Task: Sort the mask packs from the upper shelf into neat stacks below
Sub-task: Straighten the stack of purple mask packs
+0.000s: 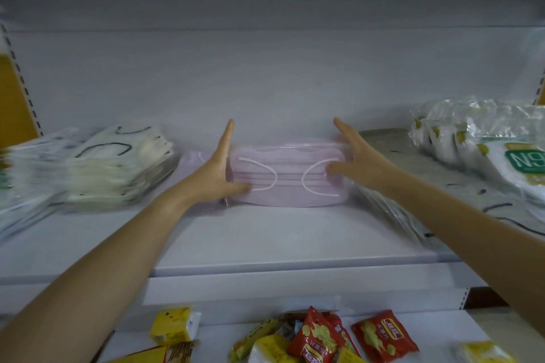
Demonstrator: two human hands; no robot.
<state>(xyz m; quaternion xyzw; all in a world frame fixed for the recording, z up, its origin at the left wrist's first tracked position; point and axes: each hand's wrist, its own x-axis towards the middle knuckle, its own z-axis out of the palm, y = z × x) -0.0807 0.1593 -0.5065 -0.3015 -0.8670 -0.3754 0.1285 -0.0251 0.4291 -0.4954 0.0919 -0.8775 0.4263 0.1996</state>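
Pink mask pack point(289, 180) flat at the middle of the shelf point(265, 239), toward its back edge. Left hand point(219, 168) against the left end, right hand point(354, 156) against the right end, fingers straight, thumbs touching the wrapper, bracing rather than clenching. Probably light, soft, floppy, slick in film; best taken by both short ends, kept level.

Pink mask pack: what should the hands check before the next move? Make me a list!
1. Left hand flat against the pink mask pack's left end: ok.
2. Right hand on its right end: ok.
3. Pack lying flat on the shelf: ok.
4. Cream mask stack apart from it on the left: ok.
5. Gap to the grey packs on the right: cannot tell.
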